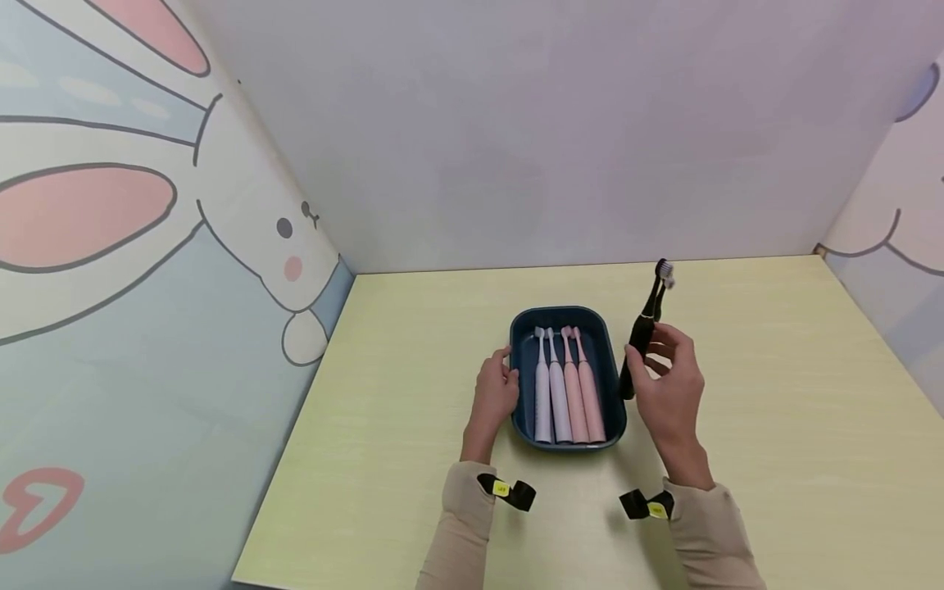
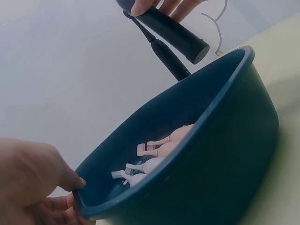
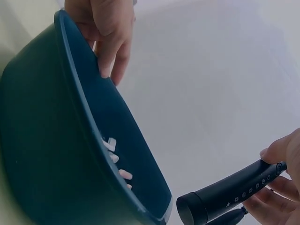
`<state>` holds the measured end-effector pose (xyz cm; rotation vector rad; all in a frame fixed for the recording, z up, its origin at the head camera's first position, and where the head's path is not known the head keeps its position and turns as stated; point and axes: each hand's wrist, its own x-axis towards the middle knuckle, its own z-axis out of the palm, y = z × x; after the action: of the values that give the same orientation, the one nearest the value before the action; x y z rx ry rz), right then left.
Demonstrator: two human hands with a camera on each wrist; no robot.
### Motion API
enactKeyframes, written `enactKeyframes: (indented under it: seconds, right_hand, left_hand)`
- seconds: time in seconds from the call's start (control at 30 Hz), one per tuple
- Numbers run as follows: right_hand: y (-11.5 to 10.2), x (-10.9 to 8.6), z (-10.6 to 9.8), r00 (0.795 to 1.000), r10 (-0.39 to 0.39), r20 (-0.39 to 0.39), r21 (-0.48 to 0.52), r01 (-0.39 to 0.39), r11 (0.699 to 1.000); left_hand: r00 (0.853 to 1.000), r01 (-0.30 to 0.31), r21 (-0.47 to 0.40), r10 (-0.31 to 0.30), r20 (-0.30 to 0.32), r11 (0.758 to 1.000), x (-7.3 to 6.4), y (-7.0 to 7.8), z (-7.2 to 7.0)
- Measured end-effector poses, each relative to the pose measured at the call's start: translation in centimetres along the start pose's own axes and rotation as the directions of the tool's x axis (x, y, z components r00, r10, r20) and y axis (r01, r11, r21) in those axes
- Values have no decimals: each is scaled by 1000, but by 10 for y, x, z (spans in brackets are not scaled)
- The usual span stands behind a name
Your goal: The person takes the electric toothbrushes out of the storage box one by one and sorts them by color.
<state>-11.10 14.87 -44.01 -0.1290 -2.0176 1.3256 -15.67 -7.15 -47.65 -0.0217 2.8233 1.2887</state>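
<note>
My left hand grips the left wall of a dark blue plastic bin, thumb inside the rim and fingers outside. Inside lie two white-lavender electric toothbrushes and two pink ones, side by side, heads toward the far end. To the right of the bin, my right hand pinches a black electric toothbrush by its handle, bristles up, handle end low beside the rim. A second black toothbrush shows close behind it, head also up; I cannot tell whether the hand holds it too.
The bin stands on a pale yellow table. A plain whitish wall rises behind the table's far edge. Side walls with cartoon rabbit drawings stand at left and right. Wrist straps with small black cameras sit on both sleeves.
</note>
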Motion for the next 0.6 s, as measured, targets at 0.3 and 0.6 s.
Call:
enactKeyframes:
  seconds: [0.3,0.6]
  right_hand:
    - [11,4,-10,996,61,-61,-4,-62,998]
    - [29,9,-16,988,124,-95,-8,-125,992]
  left_hand:
    - [1000,-12,5,12,-8,1000,1,-1,1]
    - [1000,2,-9,-2,-14,1000,-3,2,0]
